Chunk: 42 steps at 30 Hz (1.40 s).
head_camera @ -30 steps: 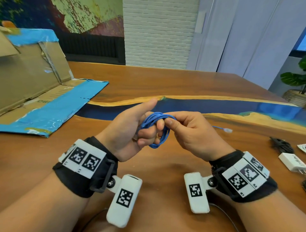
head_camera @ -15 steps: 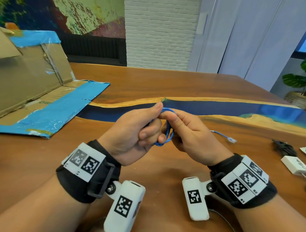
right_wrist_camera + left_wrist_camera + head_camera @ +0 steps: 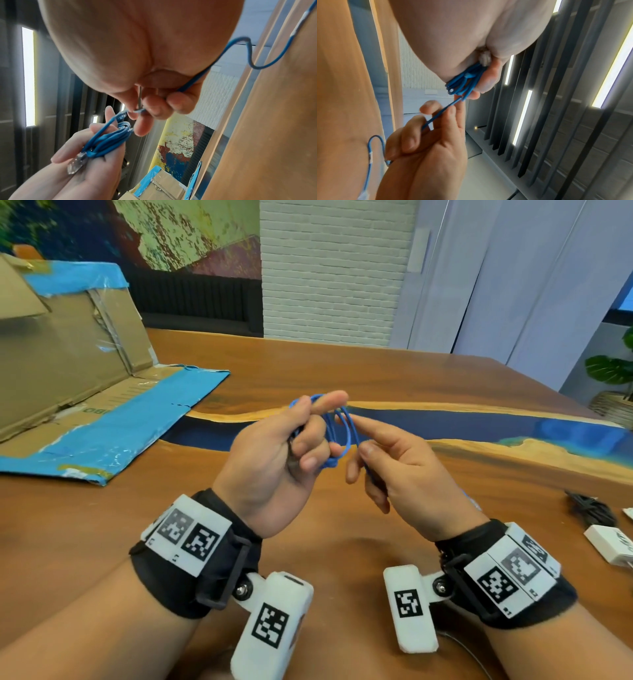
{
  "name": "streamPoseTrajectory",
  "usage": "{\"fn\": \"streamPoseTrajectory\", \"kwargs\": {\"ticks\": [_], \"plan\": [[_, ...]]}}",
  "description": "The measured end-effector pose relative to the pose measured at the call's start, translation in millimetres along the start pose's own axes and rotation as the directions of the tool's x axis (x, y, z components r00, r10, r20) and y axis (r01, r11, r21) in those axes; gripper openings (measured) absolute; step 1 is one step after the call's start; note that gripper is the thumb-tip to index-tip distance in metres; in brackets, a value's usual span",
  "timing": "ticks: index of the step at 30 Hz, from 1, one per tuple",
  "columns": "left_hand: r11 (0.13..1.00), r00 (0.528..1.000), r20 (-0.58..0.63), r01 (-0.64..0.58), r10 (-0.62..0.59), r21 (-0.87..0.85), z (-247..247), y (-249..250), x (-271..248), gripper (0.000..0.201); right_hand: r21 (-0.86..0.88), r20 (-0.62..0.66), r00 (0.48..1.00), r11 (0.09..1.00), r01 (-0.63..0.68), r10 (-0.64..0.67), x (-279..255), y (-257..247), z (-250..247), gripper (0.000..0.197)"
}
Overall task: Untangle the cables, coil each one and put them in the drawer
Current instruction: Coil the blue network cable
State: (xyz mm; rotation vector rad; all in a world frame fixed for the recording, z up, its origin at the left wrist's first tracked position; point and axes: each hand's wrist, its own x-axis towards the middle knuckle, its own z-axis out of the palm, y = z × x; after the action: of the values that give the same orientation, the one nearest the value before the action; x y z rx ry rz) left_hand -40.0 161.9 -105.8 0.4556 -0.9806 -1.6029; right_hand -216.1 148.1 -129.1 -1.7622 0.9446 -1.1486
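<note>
A thin blue cable (image 3: pixel 337 433) is wound into a small coil above the wooden table (image 3: pixel 342 364). My left hand (image 3: pixel 305 440) grips the coil, fingers curled round it and thumb stretched over the top. In the right wrist view the coil (image 3: pixel 109 138) lies across the left hand's fingers (image 3: pixel 72 154), with a clear plug (image 3: pixel 77 163) at its lower end. My right hand (image 3: pixel 370 455) points its forefinger at the coil while its other fingers curl round the loose strand (image 3: pixel 440 113). The free tail (image 3: pixel 370 148) hangs below that hand and ends in a second clear plug (image 3: pixel 363 194).
A cardboard box with blue tape (image 3: pixel 68 354) lies open at the left, its flap flat on the table. At the right edge are a black cable (image 3: pixel 589 508) and a white charger (image 3: pixel 609 542). A potted plant (image 3: pixel 613 371) stands beyond the far right corner.
Both hands have risen and drawn slightly apart. The right hand's fingers have left the coil, its forefinger now stretched out. The tail's plug has lifted off the table.
</note>
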Motion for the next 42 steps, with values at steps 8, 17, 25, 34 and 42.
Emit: {"fn": "streamPoseTrajectory", "kwargs": {"ticks": [8,17,25,34,42], "plan": [[0.965,0.979,-0.157,-0.088,0.129,0.245,-13,7,5,0.032,-0.371,0.314,0.93,0.926,-0.063,0.19,-9,-9,14,0.039],[0.553,0.989,-0.104,0.143,-0.101,0.821,-10,-7,0,0.03,-0.135,0.314,0.95,0.99,0.043,0.001,-15,-24,-9,0.023],[0.686,0.935,0.095,0.18,-0.342,0.705,-5,-18,-6,0.069,-0.305,0.086,0.993,0.947,0.103,-0.08,-8,-21,-45,0.021],[0.866,0.959,0.104,0.19,-0.265,0.463,-15,-14,-1,0.062,-0.204,-0.113,0.978,0.967,0.15,-0.176,1,-4,-14,0.015],[0.864,0.971,0.08,0.159,-0.223,0.479,-19,-15,4,0.062,0.229,0.11,0.993,0.973,0.025,-0.051,-4,-3,3,0.04]]}}
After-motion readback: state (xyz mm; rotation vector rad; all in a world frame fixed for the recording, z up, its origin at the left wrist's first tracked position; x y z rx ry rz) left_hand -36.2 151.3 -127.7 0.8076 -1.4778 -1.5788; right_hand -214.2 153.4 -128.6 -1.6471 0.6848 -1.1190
